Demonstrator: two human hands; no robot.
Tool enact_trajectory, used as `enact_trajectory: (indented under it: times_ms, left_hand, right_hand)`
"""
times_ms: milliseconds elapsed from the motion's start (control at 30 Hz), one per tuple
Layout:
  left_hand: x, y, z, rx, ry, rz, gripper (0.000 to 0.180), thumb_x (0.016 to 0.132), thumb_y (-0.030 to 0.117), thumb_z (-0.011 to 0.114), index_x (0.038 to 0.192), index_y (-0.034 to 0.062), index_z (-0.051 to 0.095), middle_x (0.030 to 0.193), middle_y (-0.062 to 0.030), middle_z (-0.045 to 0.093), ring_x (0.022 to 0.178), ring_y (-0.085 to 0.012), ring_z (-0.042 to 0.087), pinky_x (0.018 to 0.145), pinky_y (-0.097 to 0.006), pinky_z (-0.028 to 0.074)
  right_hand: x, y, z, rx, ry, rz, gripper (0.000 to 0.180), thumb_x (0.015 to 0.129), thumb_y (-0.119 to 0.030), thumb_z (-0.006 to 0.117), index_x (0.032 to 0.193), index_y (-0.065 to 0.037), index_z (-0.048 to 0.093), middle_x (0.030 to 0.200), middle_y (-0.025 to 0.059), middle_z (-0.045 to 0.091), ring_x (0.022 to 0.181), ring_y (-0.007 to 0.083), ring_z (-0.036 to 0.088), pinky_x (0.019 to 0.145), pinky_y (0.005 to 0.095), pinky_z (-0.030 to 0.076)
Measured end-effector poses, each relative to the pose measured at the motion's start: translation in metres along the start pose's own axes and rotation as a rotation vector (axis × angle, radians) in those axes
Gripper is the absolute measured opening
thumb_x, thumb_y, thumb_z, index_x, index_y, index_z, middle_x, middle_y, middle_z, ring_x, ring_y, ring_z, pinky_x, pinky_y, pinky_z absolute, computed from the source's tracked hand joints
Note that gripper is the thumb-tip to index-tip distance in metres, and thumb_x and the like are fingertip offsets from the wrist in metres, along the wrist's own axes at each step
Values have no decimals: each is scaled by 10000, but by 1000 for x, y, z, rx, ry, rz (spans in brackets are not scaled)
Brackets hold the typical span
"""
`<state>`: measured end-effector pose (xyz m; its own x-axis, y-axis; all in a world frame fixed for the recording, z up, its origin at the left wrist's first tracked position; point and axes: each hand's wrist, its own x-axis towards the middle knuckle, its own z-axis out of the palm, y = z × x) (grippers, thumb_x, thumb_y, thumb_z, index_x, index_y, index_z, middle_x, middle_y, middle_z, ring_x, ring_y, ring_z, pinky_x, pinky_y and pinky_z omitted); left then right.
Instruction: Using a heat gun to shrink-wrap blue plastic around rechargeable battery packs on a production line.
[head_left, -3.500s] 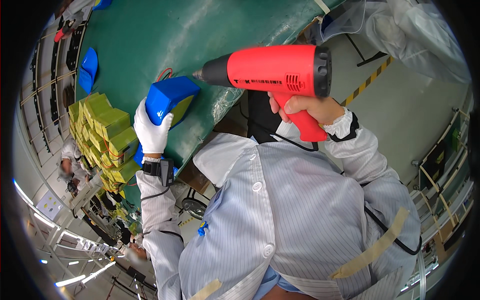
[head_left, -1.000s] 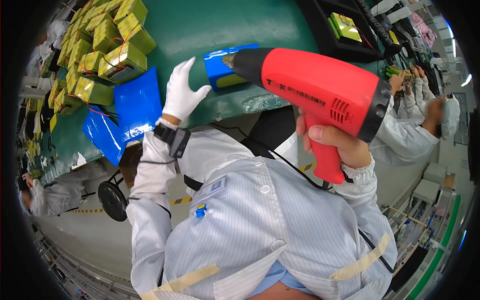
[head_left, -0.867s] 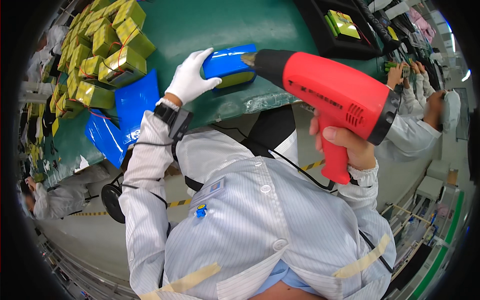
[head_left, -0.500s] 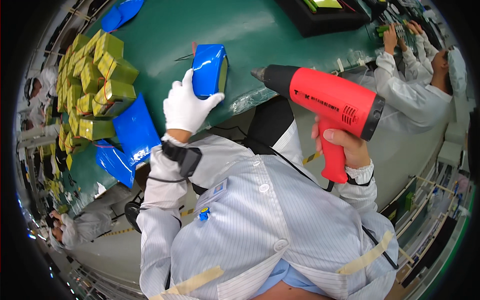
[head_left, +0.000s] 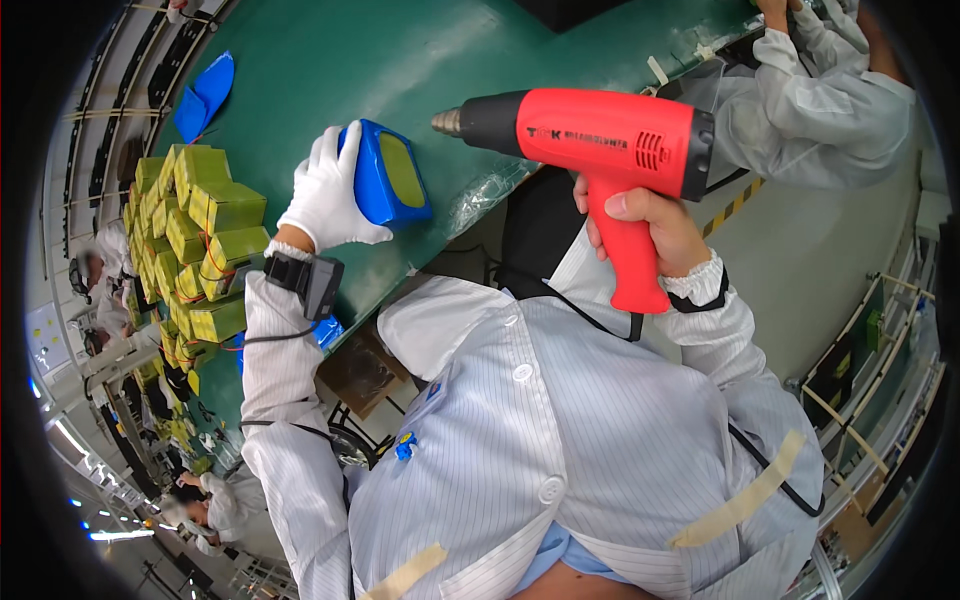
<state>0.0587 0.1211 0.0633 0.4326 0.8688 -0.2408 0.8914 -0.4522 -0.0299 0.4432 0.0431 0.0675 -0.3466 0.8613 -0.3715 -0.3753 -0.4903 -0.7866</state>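
My right hand (head_left: 655, 222), bare, is wrapped round the grip of a red heat gun (head_left: 612, 135). The gun's black-and-metal nozzle points left, a short gap from a battery pack (head_left: 370, 182) in a blue shrink sleeve. A yellow-green end of the pack shows through the sleeve's open side, which faces right. On the pack's left side is my left hand (head_left: 330, 198), in a white glove, its fingers along the far edge and its thumb by the near edge. The pack sits tilted over the green bench top (head_left: 330, 85).
Stacked yellow-green battery packs (head_left: 225, 205) stand at the left of the bench. A blue sleeve piece (head_left: 205, 97) lies beyond them; another is partly hidden under my left forearm. Clear plastic film (head_left: 485, 200) hangs at the bench edge. A co-worker's white sleeve (head_left: 770, 110) is at upper right.
The pack has turned so its yellow-green end shows more, with my left hand on its left side. The heat gun has moved left and farther up, closer to the pack. The view has shifted.
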Motion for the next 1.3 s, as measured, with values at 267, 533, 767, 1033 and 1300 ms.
enact_trajectory:
  times_ms: [267,533,767,1033,1300]
  left_hand:
    - [-26,7,23,-17,107,-273,1325,494,515,897,1528,-29,272,1405,-263,415,1282,-455,454,1050,-551,414]
    - [-27,14,26,-126,150,-315,1322,472,439,910,1514,-47,256,1378,-265,399,1280,-469,426,1050,-550,415]
    - [-27,-3,36,-150,214,-182,1347,458,415,912,1520,-60,233,1393,-299,376,1283,-489,414,1066,-544,412]
    - [-29,-44,59,-233,289,-61,1123,708,485,834,1539,-43,293,1496,-313,374,1380,-473,388,1130,-521,370]
    - [-10,-30,84,-442,500,-401,566,1057,328,497,1523,20,406,1463,-258,470,1373,-414,427,1170,-473,314]
  right_hand:
    - [26,9,-4,80,-112,59,483,787,-198,683,1194,50,603,1011,153,637,641,193,665,546,316,582]
    - [53,10,-1,57,-221,78,447,793,-158,706,1189,32,621,995,126,653,639,189,659,539,326,583]
    - [60,8,-1,29,-228,79,537,767,-211,709,1231,37,602,1021,154,650,626,186,671,514,300,572]
    - [58,9,-3,81,-207,108,450,783,-133,696,1194,35,620,1000,118,649,626,198,655,516,326,574]
    - [65,14,-5,-21,-183,131,466,785,-179,700,1195,24,613,990,127,644,626,184,664,532,313,583]
